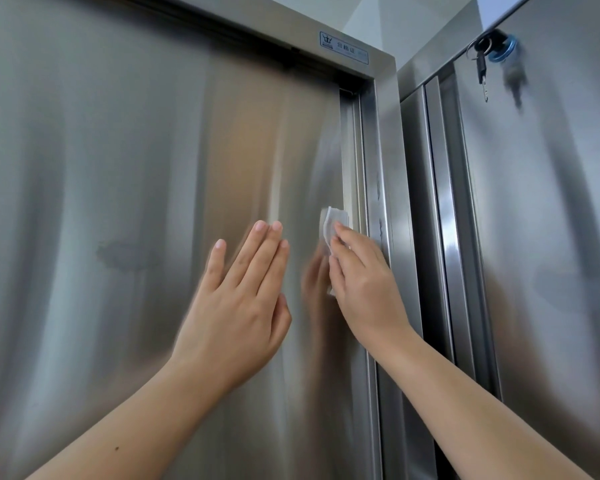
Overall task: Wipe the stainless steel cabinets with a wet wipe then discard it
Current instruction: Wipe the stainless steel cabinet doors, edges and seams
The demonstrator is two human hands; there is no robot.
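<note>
- While your left hand (236,306) lies flat and open on the cabinet door (118,168), it holds nothing.
- Just right of it, the wet wipe (329,225) looks soft, limp, likely slick; press broadly.
- Your right hand (364,289) pins it under nearly straight fingers.

Pale wall (378,15) up top; keys (481,65) hang at right.

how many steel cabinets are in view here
2. The left cabinet, where the right hand presses the wipe by its door edge; the right cabinet, with keys hanging from its lock. Others may lie out of frame.
</note>
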